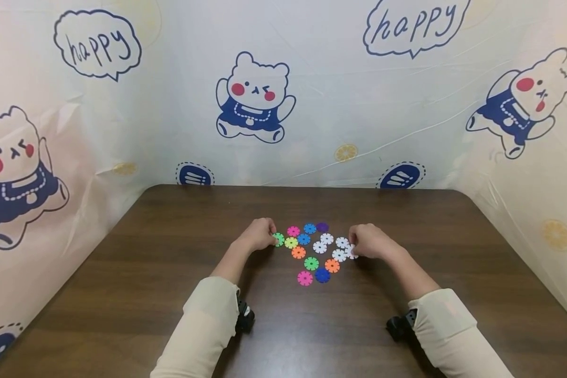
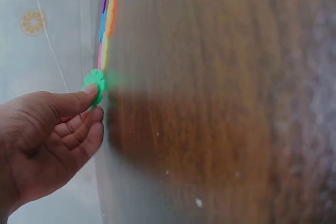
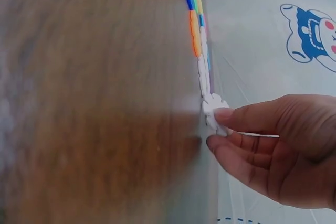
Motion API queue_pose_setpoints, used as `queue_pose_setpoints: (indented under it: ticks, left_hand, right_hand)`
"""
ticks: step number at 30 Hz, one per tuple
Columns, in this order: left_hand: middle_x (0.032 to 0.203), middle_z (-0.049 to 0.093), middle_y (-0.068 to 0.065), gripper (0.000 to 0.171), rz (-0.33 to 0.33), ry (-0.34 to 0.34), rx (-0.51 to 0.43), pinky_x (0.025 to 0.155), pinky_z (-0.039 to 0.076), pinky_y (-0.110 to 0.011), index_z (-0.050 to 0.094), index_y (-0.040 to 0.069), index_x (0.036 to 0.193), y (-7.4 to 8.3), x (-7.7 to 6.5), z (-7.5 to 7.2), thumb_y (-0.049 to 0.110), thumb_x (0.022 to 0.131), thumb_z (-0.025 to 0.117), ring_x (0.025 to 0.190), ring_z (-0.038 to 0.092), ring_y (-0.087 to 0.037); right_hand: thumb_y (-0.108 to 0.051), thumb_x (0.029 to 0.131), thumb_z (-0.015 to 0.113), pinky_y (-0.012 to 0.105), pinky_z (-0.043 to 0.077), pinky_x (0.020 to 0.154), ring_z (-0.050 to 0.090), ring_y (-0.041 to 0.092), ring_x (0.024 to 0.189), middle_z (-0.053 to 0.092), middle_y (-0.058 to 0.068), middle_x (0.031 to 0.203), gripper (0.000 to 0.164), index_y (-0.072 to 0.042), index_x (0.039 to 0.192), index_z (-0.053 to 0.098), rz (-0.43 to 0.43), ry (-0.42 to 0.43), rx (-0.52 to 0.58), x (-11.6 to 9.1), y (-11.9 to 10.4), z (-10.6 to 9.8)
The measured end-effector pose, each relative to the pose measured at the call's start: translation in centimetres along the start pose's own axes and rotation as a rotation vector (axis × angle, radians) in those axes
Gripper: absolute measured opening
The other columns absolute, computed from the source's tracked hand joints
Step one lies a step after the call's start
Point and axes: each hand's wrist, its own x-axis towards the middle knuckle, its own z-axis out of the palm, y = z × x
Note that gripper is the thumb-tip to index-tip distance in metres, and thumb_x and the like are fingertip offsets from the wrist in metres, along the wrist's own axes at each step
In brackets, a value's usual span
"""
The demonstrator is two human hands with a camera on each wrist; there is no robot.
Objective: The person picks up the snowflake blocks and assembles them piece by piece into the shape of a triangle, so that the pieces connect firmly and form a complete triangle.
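Observation:
Between thumb and fingers, my left hand [image 1: 260, 234] pinches a green notched snowflake disc [image 2: 95, 80] at the left end of a group of such discs. On the right, my other hand [image 1: 372, 241] pinches a white snowflake disc [image 3: 212, 107] by its edge; both pinched discs look tilted in the wrist views. Between the hands lie a yellow disc [image 1: 291, 242], a purple disc [image 1: 322, 227], a second green disc [image 1: 311, 263], a dark blue disc [image 1: 322, 275], and several pink, light blue, orange and white ones. Whether neighbouring discs interlock, I cannot tell.
The discs are on a dark brown wooden table [image 1: 170, 294]. A pale curtain [image 1: 321, 105] printed with cartoon bears stands around its back and sides. Each sleeve cuff carries a black wrist camera, one at the left [image 1: 244, 316] and one at the right [image 1: 400, 326].

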Motion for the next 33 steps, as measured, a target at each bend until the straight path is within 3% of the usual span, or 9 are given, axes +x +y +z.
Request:
queue_pose_setpoints:
  ticks: [8,16,23,33]
  left_hand:
    - [0.076,0.056,-0.007,0.005,0.040,0.054,-0.093,0.057,0.046,-0.027,0.060,0.002,0.090,1.7,-0.6,-0.1,0.002,0.085,0.063,0.066,0.052,-0.019]
    - [0.082,0.060,-0.005,0.008,0.172,0.145,-0.097,0.060,0.048,-0.026,0.067,0.004,0.093,3.8,-1.4,0.1,0.007,0.087,0.062,0.070,0.052,-0.018]
    - [0.079,0.061,-0.003,0.008,0.223,0.193,-0.176,0.057,0.049,-0.024,0.067,0.003,0.093,5.0,-2.2,0.3,0.005,0.087,0.062,0.066,0.054,-0.016]
    - [0.081,0.060,-0.002,0.008,0.241,0.198,-0.149,0.061,0.049,-0.023,0.068,0.005,0.093,5.9,-3.2,0.7,0.007,0.086,0.065,0.070,0.054,-0.016]
  right_hand:
    - [0.000,0.081,0.065,0.028,0.047,0.054,0.052,0.017,0.058,0.055,0.005,0.069,0.007,-0.004,0.083,0.060,0.009,0.029,0.209,-0.3,0.1,-0.3]
    - [-0.001,0.084,0.063,0.035,0.053,0.060,0.060,0.019,0.063,0.057,0.009,0.073,0.006,0.000,0.089,0.059,0.015,0.134,0.436,-0.3,-0.4,0.0]
    - [0.000,0.085,0.063,0.041,0.054,0.066,0.065,0.022,0.069,0.059,0.014,0.079,0.013,0.006,0.095,0.056,-0.005,0.229,0.672,-0.6,-1.5,0.2]
    - [-0.005,0.086,0.065,0.032,0.054,0.066,0.065,0.023,0.071,0.061,0.015,0.081,0.019,0.005,0.099,0.055,0.007,0.279,0.775,-0.6,-3.4,-0.2]
